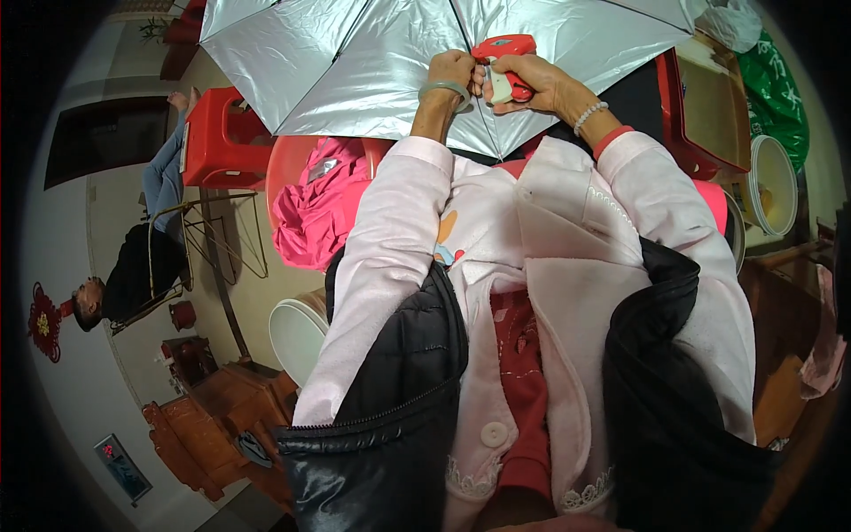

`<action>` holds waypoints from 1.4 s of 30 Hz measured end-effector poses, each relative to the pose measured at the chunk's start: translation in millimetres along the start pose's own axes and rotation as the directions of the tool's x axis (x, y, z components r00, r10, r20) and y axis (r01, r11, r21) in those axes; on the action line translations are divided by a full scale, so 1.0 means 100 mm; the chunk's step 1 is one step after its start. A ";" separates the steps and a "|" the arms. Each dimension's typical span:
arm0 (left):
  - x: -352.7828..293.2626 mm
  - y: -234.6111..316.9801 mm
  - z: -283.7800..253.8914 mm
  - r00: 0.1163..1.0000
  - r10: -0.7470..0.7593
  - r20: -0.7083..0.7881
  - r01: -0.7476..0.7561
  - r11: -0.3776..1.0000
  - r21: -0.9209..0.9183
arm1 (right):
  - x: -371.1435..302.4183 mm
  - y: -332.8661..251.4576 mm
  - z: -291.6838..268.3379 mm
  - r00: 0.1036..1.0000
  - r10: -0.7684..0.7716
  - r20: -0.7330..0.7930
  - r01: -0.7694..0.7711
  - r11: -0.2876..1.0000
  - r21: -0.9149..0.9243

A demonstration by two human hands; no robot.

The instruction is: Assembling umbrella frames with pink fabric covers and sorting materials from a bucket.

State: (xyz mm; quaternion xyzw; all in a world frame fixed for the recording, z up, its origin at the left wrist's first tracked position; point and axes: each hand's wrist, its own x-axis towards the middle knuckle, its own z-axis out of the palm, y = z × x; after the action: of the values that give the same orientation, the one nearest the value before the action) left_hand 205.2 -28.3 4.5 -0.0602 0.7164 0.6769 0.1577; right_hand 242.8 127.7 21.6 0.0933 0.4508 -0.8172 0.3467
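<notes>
An open umbrella (390,62) with a silvery lining and dark ribs spreads out in front of me, over my lap's far side. My left hand (453,71), a pale bangle at its wrist, is closed at a rib and pinches the umbrella there; its fingertips are partly hidden. Just beside it, my right hand (532,82) wears a beaded bracelet and grips a red and white handheld tool (507,48). The tool sits against the silver cloth, close to the left fingers. Its exact kind I cannot make out.
To the left stand a red plastic stool (226,142) and a red basin with bright pink cloth (324,208). A white bucket (297,337) is lower left. On the right are a red-edged wooden table (709,106), a green bag (776,102) and another white bucket (773,186). A person (142,257) sits far left.
</notes>
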 end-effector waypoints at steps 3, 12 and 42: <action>-0.01 0.01 0.00 1.000 0.006 0.016 -0.006 1.000 0.025 | 0.14 0.04 -0.10 1.000 -0.018 -0.008 0.017 0.998 -0.056; 0.14 -0.04 0.02 0.987 0.091 -0.132 -0.024 0.898 0.440 | 0.12 -0.03 -0.02 0.999 -0.033 0.006 0.033 0.998 -0.050; 0.41 0.66 0.27 0.990 0.026 0.135 -0.137 0.283 0.949 | -0.39 -0.75 -0.06 0.871 -0.467 -0.153 0.330 0.787 -0.521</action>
State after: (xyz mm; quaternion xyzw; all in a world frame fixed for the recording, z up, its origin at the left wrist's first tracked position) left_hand 151.0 8.5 53.8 0.1141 0.9724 0.1245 0.1609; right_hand 222.2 177.5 87.1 0.0185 0.6915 -0.7136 0.1107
